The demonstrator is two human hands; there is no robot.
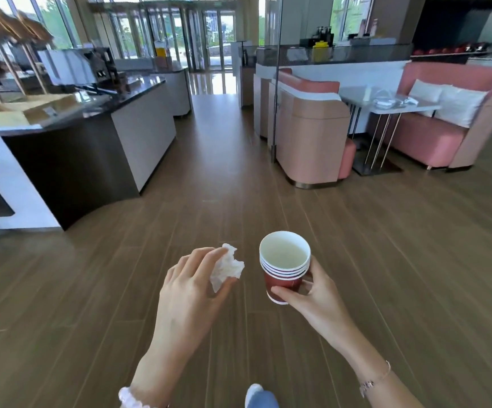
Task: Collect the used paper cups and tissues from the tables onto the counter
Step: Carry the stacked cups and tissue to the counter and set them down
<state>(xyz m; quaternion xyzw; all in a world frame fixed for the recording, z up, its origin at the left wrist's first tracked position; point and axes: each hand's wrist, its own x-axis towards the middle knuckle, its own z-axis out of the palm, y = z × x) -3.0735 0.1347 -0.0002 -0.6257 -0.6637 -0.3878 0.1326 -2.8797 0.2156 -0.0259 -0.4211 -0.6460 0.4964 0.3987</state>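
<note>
- Now the left hand (pixel 189 293) pinches a crumpled tissue (pixel 227 268) between thumb and curled fingertips, low over the floor (pixel 218 178), right of the counter (pixel 138 85) and well apart from it.
- The right hand (pixel 318 298) curls round a stack of cups (pixel 283 278), thumb across the lowest cup. Several nested rims show, and the stack is just beside the tissue without touching it.
- The counter's dark top ends in a corner that juts toward the aisle, with a white side panel below it.
- Bare wooden floor runs open from the counter's right edge across to the pink seats (pixel 312 128).
- A table (pixel 392 110) stands between those seats, far right of the counter. The white items on it are too blurred to name.
</note>
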